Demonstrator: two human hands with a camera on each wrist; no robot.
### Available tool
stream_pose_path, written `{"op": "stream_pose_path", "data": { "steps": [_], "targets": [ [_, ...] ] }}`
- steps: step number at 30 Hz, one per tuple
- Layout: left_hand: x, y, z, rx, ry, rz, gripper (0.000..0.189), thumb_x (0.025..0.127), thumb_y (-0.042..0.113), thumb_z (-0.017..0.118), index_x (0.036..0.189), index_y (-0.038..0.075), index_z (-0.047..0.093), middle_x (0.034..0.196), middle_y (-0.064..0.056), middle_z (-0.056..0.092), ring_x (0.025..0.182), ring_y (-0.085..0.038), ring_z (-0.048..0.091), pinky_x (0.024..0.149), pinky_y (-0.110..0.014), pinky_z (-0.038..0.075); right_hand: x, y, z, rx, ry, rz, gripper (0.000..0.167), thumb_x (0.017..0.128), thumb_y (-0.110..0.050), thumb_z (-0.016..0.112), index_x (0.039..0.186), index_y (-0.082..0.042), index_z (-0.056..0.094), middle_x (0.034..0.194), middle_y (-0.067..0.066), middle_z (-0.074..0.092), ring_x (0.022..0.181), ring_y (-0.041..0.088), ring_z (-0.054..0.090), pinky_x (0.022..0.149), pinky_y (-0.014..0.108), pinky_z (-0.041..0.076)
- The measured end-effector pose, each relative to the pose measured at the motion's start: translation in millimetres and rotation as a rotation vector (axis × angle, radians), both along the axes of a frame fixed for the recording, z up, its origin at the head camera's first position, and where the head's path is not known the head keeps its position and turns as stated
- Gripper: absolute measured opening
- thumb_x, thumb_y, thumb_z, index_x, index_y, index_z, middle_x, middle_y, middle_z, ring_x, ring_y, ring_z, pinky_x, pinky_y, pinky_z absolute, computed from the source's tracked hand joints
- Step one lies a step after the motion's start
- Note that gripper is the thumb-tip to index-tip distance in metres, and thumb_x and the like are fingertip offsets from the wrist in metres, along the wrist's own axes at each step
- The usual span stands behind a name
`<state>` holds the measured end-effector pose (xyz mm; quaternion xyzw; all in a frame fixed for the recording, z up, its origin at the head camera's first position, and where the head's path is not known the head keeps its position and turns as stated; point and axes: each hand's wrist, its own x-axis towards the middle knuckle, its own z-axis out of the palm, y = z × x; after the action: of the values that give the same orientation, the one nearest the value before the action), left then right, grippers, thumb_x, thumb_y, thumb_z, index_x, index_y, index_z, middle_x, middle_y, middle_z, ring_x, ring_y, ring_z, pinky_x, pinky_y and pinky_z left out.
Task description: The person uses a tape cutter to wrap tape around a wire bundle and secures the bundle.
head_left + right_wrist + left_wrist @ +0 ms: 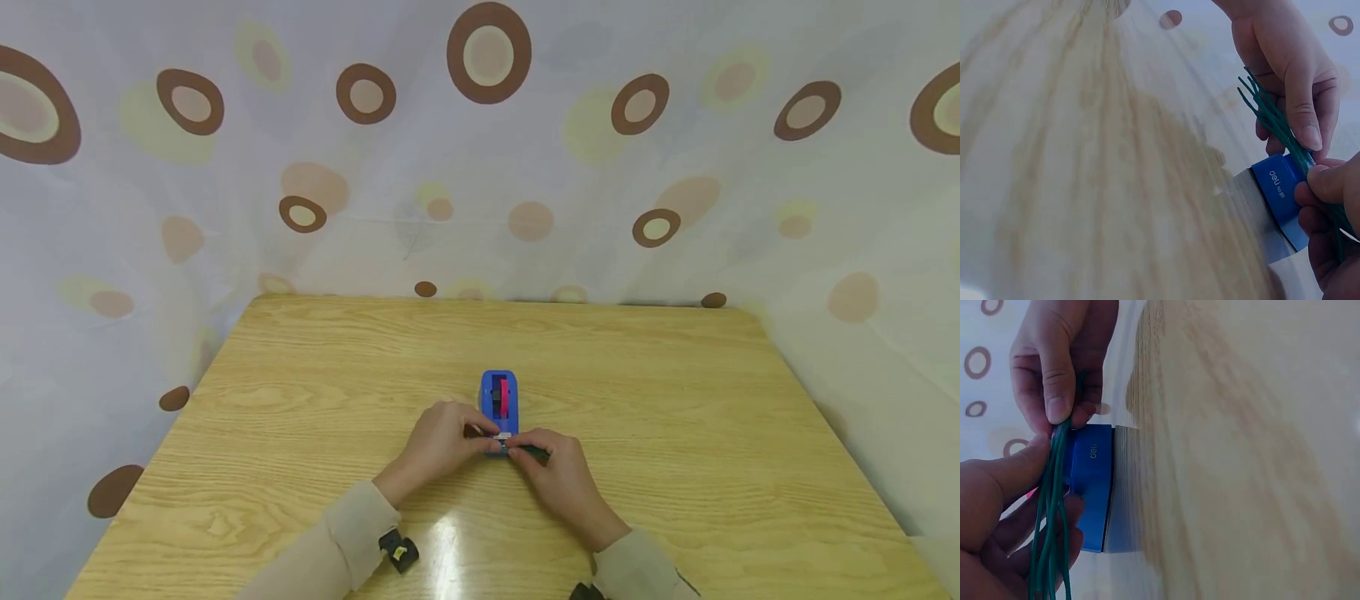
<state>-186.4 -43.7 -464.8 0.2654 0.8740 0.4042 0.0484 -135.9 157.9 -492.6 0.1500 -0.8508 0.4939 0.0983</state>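
A bundle of thin green cords (pixel 1054 534) lies crosswise at the front end of a blue tape dispenser (pixel 512 417). My left hand (pixel 442 437) pinches the bundle from the left, between thumb and fingers. From the other side my right hand (pixel 558 475) pinches it too, and the fingertips of both hands nearly meet. In the right wrist view the loose cord ends (pixel 1254 94) fan out past my left thumb. A small shiny patch shows on the bundle between the thumbs. The dispenser carries a roll on a pinkish-red core (pixel 504 398).
The wood-grain table (pixel 637 375) extends around the dispenser on every side. Behind it hangs a pale curtain (pixel 480 167) with brown circles. Black straps (pixel 399 550) sit at the beige sleeves.
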Motion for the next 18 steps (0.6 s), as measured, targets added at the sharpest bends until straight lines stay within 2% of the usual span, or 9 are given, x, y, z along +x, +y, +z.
{"op": "stream_pose_path", "data": {
  "steps": [5, 13, 18],
  "targets": [
    [-1.4, -1.1, -1.3, 0.022, -0.043, -0.025, 0.020, 0.077, 0.024, 0.086, 0.095, 0.017, 0.080, 0.088, 0.008, 0.073, 0.067, 0.000, 0.063, 0.058, -0.021, 0.051, -0.2, 0.4, 0.3, -0.004, 0.011, 0.008, 0.019, 0.084, 0.003, 0.076, 0.093, -0.013, 0.078, 0.093, -0.007, 0.074, 0.091, 0.012, 0.069, 0.082, 0.031, 0.056],
    [-2.0, 0.3, -2.2, 0.054, -0.065, -0.026, 0.018, 0.077, 0.017, 0.087, 0.093, 0.014, 0.080, 0.088, 0.006, 0.073, 0.065, -0.001, 0.064, 0.056, -0.021, 0.052, -2.0, 2.7, 0.5, 0.014, 0.019, 0.086, 0.019, 0.085, 0.000, 0.075, 0.098, -0.013, 0.079, 0.095, -0.006, 0.073, 0.091, 0.013, 0.069, 0.082, 0.032, 0.056],
    [-2.2, 0.7, -2.2, 0.058, -0.074, -0.015, 0.018, 0.076, 0.016, 0.087, 0.092, 0.014, 0.080, 0.088, 0.006, 0.073, 0.066, -0.001, 0.064, 0.056, -0.021, 0.052, -2.2, 1.2, 4.2, 0.086, 0.013, 0.068, 0.017, 0.084, -0.004, 0.078, 0.098, -0.014, 0.079, 0.096, -0.005, 0.074, 0.092, 0.013, 0.069, 0.081, 0.031, 0.056]
  ]
}}
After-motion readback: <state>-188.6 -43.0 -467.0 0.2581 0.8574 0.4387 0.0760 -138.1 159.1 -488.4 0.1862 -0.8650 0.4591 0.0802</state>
